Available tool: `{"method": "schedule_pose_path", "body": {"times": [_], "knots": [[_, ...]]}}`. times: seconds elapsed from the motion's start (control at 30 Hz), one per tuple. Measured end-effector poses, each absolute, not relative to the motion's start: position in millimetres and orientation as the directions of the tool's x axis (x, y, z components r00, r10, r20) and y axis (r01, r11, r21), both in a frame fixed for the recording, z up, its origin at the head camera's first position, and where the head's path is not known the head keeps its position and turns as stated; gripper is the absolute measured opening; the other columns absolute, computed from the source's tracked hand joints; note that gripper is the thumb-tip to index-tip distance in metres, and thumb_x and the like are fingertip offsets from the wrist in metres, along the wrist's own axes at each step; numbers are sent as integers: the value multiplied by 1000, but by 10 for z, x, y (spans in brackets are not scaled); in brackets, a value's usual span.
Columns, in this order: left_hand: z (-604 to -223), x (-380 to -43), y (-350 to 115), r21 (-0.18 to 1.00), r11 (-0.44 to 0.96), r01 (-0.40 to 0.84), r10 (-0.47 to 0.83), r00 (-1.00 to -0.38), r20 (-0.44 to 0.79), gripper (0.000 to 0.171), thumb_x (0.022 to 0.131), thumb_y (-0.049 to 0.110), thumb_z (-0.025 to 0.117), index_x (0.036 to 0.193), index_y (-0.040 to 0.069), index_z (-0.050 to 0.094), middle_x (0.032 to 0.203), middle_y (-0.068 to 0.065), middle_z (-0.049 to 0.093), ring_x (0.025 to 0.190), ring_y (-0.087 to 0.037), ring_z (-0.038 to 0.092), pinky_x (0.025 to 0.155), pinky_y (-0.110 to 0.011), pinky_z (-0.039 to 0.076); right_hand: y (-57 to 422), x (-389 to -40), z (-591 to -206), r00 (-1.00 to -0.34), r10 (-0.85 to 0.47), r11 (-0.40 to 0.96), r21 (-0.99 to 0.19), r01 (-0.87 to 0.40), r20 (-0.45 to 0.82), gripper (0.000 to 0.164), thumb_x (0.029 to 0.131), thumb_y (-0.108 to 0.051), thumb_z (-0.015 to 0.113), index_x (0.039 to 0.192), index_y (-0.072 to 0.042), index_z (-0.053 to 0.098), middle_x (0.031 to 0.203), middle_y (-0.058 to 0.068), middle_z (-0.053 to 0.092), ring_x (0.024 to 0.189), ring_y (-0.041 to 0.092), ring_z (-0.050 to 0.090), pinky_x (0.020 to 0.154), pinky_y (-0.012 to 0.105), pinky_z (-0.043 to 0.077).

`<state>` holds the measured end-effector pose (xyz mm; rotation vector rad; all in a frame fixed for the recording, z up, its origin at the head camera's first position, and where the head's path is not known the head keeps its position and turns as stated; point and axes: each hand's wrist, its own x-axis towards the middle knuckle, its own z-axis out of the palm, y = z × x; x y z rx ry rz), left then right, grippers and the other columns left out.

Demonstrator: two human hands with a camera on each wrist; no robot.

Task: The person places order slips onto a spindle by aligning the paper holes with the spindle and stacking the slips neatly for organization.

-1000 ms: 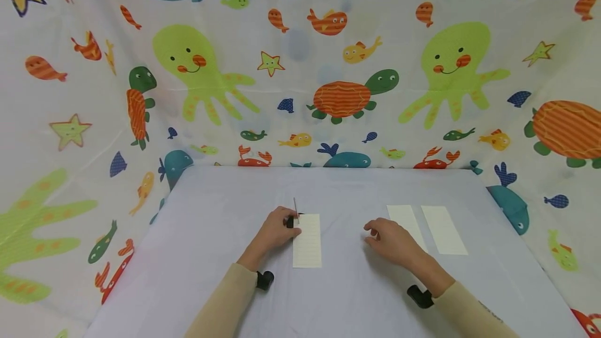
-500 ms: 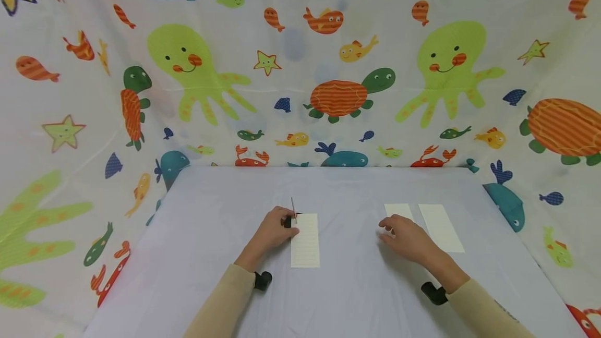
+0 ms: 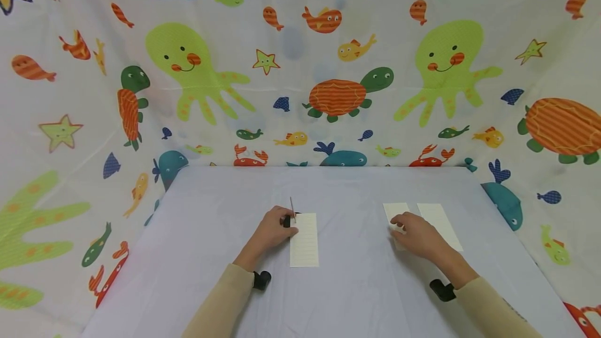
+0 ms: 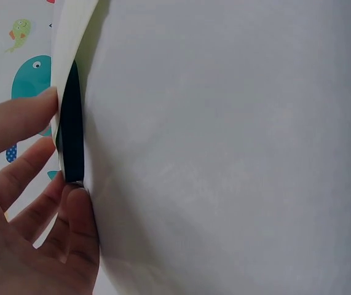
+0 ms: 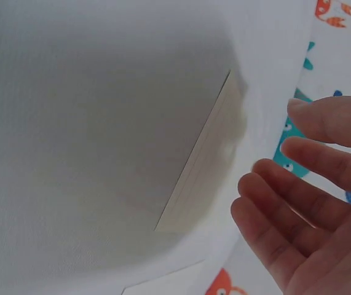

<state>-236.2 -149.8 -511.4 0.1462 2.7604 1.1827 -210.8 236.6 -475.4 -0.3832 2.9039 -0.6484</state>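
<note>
My left hand (image 3: 277,227) pinches the top left corner of a lined cream paper slip (image 3: 305,244) in the head view. At that corner is a small black thing (image 3: 287,221), with a thin metallic strip (image 3: 291,205) slanting upward beside the fingers. The left wrist view shows it as a dark tapered piece (image 4: 73,135) behind the paper, its other side hidden; I cannot tell its kind. My right hand (image 3: 418,234) hangs over another cream slip (image 3: 395,209), fingers loosely bent and holding nothing. That slip (image 5: 206,163) lies flat on the cloth in the right wrist view.
A third cream slip (image 3: 433,215) lies right of the one under my right hand. White cloth (image 3: 357,296) covers the table. A curtain printed with sea animals (image 3: 291,77) hangs at the back and both sides. Each wrist carries a black camera.
My right hand has moved right, from beside the two right-hand slips to over the nearer one. My left hand keeps its grip on the slip in the same place. The head view has shifted slightly.
</note>
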Motion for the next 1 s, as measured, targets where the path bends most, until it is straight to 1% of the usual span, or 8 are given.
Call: {"method": "schedule_pose_path", "body": {"times": [0.13, 0.27, 0.4, 0.53, 0.63, 0.77, 1.0], "knots": [[-5134, -2374, -1500, 725, 687, 41, 146, -986, -83, 37, 85, 18, 82, 117, 7, 69, 128, -12, 59, 106, -29, 56, 95, -49, 48, 2449, -2128, -4777, -960, -265, 890, -405, -208, -90, 30, 94, -17, 70, 117, 3, 67, 105, 13, 66, 98, 33, 64, 85, 53, 53], [-5149, -2383, -1505, 724, 688, 44, 148, -986, -81, 36, 85, 19, 82, 117, 8, 69, 128, -12, 59, 105, -28, 57, 93, -48, 48, 2539, -2153, -4780, -959, -278, 899, -367, -239, -58, 31, 94, -16, 70, 117, 4, 68, 105, 15, 66, 98, 34, 64, 86, 54, 52], [-5158, -2388, -1510, 728, 685, 45, 146, -986, -77, 36, 85, 19, 82, 117, 8, 69, 128, -12, 59, 104, -28, 57, 92, -48, 48, 2636, -2188, -4793, -957, -287, 906, -335, -258, -39, 31, 92, -13, 72, 117, 5, 67, 111, 21, 65, 103, 40, 61, 88, 56, 51], [-5148, -2384, -1507, 726, 686, 43, 149, -985, -82, 37, 85, 19, 82, 118, 8, 69, 128, -12, 59, 104, -28, 57, 93, -48, 48, 2714, -2223, -4836, -962, -266, 921, -313, -234, -66, 35, 92, -14, 73, 120, 5, 65, 119, 25, 62, 113, 45, 57, 94, 60, 48], [-5138, -2380, -1503, 720, 693, 45, 151, -985, -84, 38, 85, 19, 82, 119, 7, 69, 128, -12, 59, 104, -28, 56, 93, -49, 48, 2752, -2241, -4852, -965, -245, 927, -312, -207, -89, 39, 93, -16, 72, 123, 6, 63, 124, 28, 59, 117, 47, 54, 96, 62, 45], [-5137, -2381, -1503, 714, 699, 46, 151, -985, -84, 39, 85, 18, 82, 119, 7, 69, 128, -12, 59, 105, -28, 57, 94, -48, 48, 2772, -2248, -4849, -968, -224, 928, -327, -177, -111, 41, 93, -17, 72, 125, 6, 62, 127, 30, 56, 118, 48, 52, 96, 64, 45], [-5137, -2377, -1499, 722, 692, 29, 142, -985, -96, 39, 85, 18, 81, 120, 7, 69, 129, -13, 59, 106, -29, 57, 94, -49, 48, 2797, -2265, -4881, -963, -233, 926, -334, -177, -135, 45, 92, -17, 74, 129, 5, 61, 131, 31, 53, 119, 48, 49, 98, 64, 44]]}}
